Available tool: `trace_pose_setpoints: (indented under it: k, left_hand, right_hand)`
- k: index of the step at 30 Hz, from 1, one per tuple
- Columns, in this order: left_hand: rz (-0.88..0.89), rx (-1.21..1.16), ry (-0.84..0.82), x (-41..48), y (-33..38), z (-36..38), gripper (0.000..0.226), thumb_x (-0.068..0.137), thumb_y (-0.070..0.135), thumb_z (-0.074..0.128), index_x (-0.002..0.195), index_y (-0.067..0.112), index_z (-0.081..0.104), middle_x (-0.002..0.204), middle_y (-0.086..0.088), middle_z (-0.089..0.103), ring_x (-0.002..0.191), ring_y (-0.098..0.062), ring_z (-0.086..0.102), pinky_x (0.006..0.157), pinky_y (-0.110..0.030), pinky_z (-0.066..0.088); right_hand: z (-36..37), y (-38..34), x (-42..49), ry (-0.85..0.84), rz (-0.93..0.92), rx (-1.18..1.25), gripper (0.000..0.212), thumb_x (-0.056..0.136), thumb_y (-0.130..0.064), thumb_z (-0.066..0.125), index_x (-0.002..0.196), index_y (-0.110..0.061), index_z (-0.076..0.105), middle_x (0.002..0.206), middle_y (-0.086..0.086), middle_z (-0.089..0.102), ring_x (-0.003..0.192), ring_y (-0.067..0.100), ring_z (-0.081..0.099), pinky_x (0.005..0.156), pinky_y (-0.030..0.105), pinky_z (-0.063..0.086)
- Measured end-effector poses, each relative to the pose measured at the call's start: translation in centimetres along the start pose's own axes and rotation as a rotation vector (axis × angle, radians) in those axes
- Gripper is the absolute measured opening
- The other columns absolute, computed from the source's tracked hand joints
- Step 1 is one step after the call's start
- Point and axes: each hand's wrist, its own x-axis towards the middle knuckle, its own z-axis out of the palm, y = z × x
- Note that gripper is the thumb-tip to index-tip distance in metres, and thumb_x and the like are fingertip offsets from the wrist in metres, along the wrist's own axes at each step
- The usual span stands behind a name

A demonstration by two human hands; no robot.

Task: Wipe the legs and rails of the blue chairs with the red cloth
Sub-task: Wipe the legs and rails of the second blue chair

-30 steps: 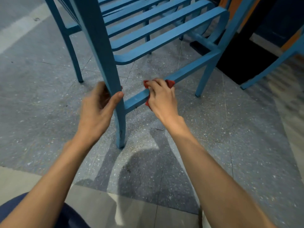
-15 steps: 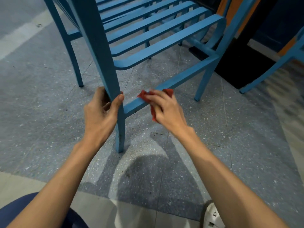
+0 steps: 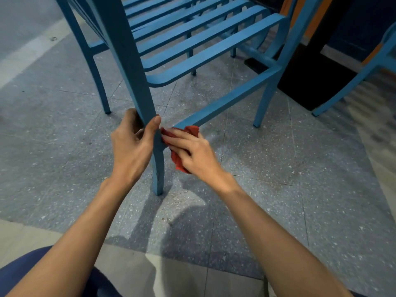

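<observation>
The chair (image 3: 203,46) stands on the floor (image 3: 300,189), with its nearest leg (image 3: 132,78) in the middle foreground. The left hand (image 3: 130,146) grips that leg from the left, thumb across its near face. Just right of the leg, the right hand (image 3: 192,153) holds the cloth (image 3: 179,163) against the spot where the side rail (image 3: 227,99) meets the leg (the joint itself is hidden). A second chair (image 3: 351,82) stands at the far right, beside a post on a flat base (image 3: 310,82).

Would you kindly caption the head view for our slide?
Left hand grips chair leg; right hand holds red cloth against the rail beside it.
</observation>
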Motion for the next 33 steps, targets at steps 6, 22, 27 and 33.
trace_pose_setpoints:
  k: [6,22,27,33]
  left_hand:
    - [-0.027,-0.018,-0.008,-0.2,-0.1,0.3,0.027,0.092,0.029,0.061,0.108,0.007,0.057,0.097,0.000,0.066,0.085,-0.003,0.063,0.074,-0.011,0.049]
    - [-0.009,-0.025,0.023,-0.2,-0.7,0.7,0.025,0.094,0.031,0.058,0.105,0.009,0.055,0.099,-0.012,0.067,0.091,-0.022,0.065,0.076,-0.020,0.053]
    - [-0.001,-0.047,0.012,-0.3,-0.7,0.7,0.028,0.093,0.030,0.059,0.107,0.005,0.057,0.098,-0.012,0.068,0.090,-0.021,0.066,0.076,-0.017,0.052]
    - [0.019,-0.056,-0.033,-0.2,-0.9,0.2,0.026,0.093,0.029,0.059,0.110,0.010,0.058,0.101,-0.006,0.068,0.092,-0.013,0.066,0.079,-0.015,0.052]
  right_hand:
    - [-2.0,1.4,-0.5,0.511,0.394,0.367,0.026,0.090,-0.005,0.061,0.115,-0.007,0.068,0.128,0.001,0.060,0.107,-0.011,0.055,0.093,0.004,0.038]
    - [6.1,-5.1,-0.2,0.712,0.634,0.640,0.005,0.091,-0.002,0.057,0.092,0.002,0.054,0.101,0.014,0.049,0.087,-0.013,0.048,0.077,0.000,0.036]
    - [5.6,-3.4,-1.8,0.437,0.519,0.608,0.011,0.084,0.009,0.058,0.082,-0.001,0.057,0.102,0.008,0.052,0.092,0.001,0.054,0.082,0.006,0.044]
    - [2.9,-0.7,-0.5,0.637,0.791,0.754,0.011,0.091,-0.004,0.057,0.092,-0.015,0.058,0.103,0.007,0.064,0.088,0.011,0.066,0.080,0.028,0.053]
